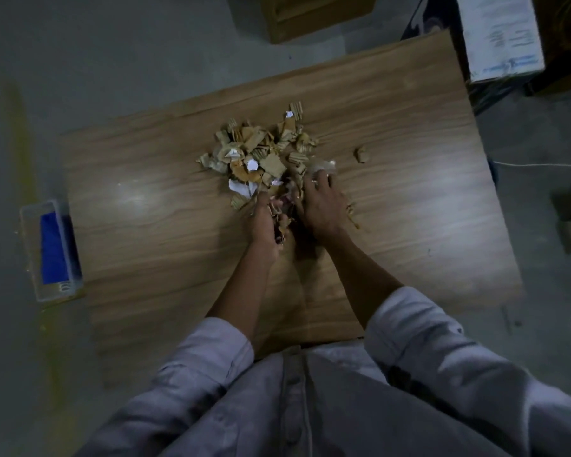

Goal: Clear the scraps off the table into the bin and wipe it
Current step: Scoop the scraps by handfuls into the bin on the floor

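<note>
- The wooden tabletop (165,245) fills most of the view, its near edge against the person's body.
- Both forearms reach from the near edge towards the middle of the tabletop and converge there. The pale sleeves (205,367) are pushed up, leaving the forearms bare.
- A white box (501,34) stands on the floor beyond the far right corner.
- The scraps (261,153), torn brown corrugated card mixed with bits of white paper, lie in one loose heap at the middle of the tabletop, slightly towards the far edge.
- The bin (30,245), a clear rectangular container, sits just beside the left edge of the tabletop, well apart from the heap. Something blue (55,249) lies inside it.
- The right hand (322,202) lies back up on the near right side of the heap. Its fingers are spread and slightly bent, pressing down on the scraps without closing round them.
- The left hand (266,225) is turned on its edge at the near side of the heap, close beside the right hand. Its fingers are curled round a small bunch of scraps, though blur hides the exact grip.
- One stray scrap (361,154) lies alone on the tabletop to the right of the heap.
</note>
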The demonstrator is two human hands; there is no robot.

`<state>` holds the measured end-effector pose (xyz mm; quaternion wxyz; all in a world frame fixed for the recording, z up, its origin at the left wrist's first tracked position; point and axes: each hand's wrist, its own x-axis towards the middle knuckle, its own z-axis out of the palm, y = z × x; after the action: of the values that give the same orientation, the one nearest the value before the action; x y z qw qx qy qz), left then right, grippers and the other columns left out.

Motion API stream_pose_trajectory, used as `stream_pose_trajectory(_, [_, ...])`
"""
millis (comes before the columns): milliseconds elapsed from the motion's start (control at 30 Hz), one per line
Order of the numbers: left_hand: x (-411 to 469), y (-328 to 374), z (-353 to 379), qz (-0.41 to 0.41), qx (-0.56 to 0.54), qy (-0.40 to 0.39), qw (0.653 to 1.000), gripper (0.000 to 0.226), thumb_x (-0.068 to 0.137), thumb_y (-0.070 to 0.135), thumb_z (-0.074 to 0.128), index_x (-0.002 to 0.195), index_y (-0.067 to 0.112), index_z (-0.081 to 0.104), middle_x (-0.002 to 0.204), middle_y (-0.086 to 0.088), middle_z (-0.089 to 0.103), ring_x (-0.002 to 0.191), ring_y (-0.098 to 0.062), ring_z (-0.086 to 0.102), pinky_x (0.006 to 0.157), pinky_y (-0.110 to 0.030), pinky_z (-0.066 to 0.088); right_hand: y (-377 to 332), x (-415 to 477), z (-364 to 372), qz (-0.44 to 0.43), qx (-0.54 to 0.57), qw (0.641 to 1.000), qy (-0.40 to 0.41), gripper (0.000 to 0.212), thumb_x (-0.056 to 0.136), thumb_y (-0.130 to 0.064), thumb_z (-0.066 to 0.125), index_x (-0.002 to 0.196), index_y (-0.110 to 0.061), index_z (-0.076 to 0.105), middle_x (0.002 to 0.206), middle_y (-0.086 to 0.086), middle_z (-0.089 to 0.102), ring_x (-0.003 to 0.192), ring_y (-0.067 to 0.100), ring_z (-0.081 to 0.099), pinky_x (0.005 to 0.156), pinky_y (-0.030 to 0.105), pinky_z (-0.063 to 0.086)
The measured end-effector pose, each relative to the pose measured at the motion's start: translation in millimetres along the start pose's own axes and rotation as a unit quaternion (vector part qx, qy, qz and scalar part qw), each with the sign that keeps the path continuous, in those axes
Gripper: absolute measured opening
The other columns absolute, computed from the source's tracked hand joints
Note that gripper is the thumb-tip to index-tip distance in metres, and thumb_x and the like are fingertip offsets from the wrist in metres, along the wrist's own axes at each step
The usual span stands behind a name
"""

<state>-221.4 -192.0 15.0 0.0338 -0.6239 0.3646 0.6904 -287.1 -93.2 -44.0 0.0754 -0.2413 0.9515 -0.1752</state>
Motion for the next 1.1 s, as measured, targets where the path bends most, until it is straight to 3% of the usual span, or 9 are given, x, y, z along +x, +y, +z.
stream_pose_trajectory(100, [-11.6,2.0,-3.0,-0.016,-0.017,-0.029,0.999,0.049,0.095,0.060,0.055,0.081,0.015,0.066,0.064,-0.003,0.064,0.047,-0.018,0.054,0.053,-0.026,0.040,-14.2,-11.6,-20.7,0.131,0.263,0.954,0.061,0.052,0.104,-0.051,0.037,0.112,-0.009,0.067,0.107,0.012,0.067,0.097,0.027,0.063,0.079,0.048,0.055])
stream_pose_trajectory(233, [-26.0,-2.5,3.4,-0.040,-0.116,-0.105,0.987,0.052,0.098,0.060,0.050,0.101,0.015,0.076,0.090,-0.004,0.079,0.094,-0.024,0.072,0.087,-0.034,0.056,-50.6,-39.3,-57.0,0.283,0.642,0.711,0.039,0.045,0.101,-0.050,0.051,0.114,-0.010,0.067,0.113,0.009,0.072,0.109,0.024,0.068,0.099,0.053,0.053])
stream_pose_trajectory(333, [-37.5,-10.9,5.8,-0.010,-0.159,-0.153,0.975,0.053,0.103,0.053,0.040,0.116,0.013,0.071,0.113,-0.009,0.076,0.109,-0.028,0.069,0.085,-0.036,0.058,-66.4,-52.3,-78.8,0.229,0.735,0.638,0.026,0.038,0.105,-0.034,0.049,0.122,-0.005,0.067,0.124,0.019,0.068,0.122,0.036,0.062,0.107,0.053,0.048])
stream_pose_trajectory(467, [-45.9,-13.8,-0.5,-0.017,-0.173,-0.154,0.973,0.044,0.106,0.043,0.036,0.107,0.013,0.068,0.101,-0.007,0.075,0.096,-0.026,0.068,0.079,-0.036,0.056,-64.3,-63.4,-97.1,0.189,0.715,0.671,-0.045,0.036,0.101,-0.031,0.053,0.117,-0.005,0.071,0.122,0.023,0.069,0.121,0.039,0.062,0.106,0.052,0.047])
stream_pose_trajectory(600, [-55.4,-7.0,-12.7,0.021,-0.099,-0.111,0.989,0.063,0.081,0.057,0.075,0.104,-0.001,0.066,0.077,-0.009,0.068,0.064,-0.012,0.069,0.059,-0.023,0.057,-48.6,-73.2,-108.3,0.208,0.545,0.808,-0.087,0.034,0.092,-0.042,0.054,0.101,-0.016,0.073,0.098,0.005,0.076,0.096,0.024,0.070,0.086,0.045,0.054])
stream_pose_trajectory(667, [-63.4,-1.4,-12.0,0.044,-0.071,-0.172,0.981,0.072,0.059,0.061,0.090,0.089,0.000,0.067,0.081,-0.012,0.069,0.078,-0.020,0.070,0.078,-0.028,0.059,-46.3,-76.7,-114.5,0.175,0.416,0.888,-0.087,0.036,0.097,-0.044,0.048,0.114,-0.020,0.069,0.109,0.008,0.074,0.105,0.029,0.068,0.089,0.043,0.052])
stream_pose_trajectory(733, [-74.0,1.7,-4.6,0.059,-0.099,-0.214,0.970,0.042,0.085,0.047,0.077,0.094,0.007,0.069,0.097,-0.013,0.069,0.093,-0.029,0.067,0.091,-0.041,0.055,-48.6,-77.5,-117.0,0.141,0.312,0.937,-0.072,0.045,0.100,-0.047,0.041,0.131,-0.017,0.054,0.117,0.015,0.071,0.108,0.036,0.065,0.085,0.041,0.048])
stream_pose_trajectory(900, [-93.2,-7.5,4.4,0.060,-0.096,-0.249,0.962,0.030,0.096,0.036,0.066,0.086,0.008,0.070,0.086,-0.006,0.073,0.080,-0.020,0.070,0.074,-0.030,0.057,-55.4,-74.9,-111.4,0.140,0.208,0.968,-0.006,0.045,0.104,-0.039,0.042,0.130,-0.002,0.043,0.110,0.023,0.062,0.097,0.041,0.063,0.071,0.038,0.040])
stream_pose_trajectory(1100, [-104.4,-22.2,1.9,0.072,-0.083,-0.249,0.962,0.049,0.089,0.048,0.071,0.122,0.012,0.070,0.118,-0.005,0.074,0.111,-0.021,0.070,0.098,-0.041,0.055,-59.8,-76.6,-106.0,0.166,0.207,0.962,0.064,0.059,0.098,-0.042,0.041,0.142,-0.003,0.041,0.140,0.018,0.046,0.123,0.035,0.047,0.100,0.044,0.039])
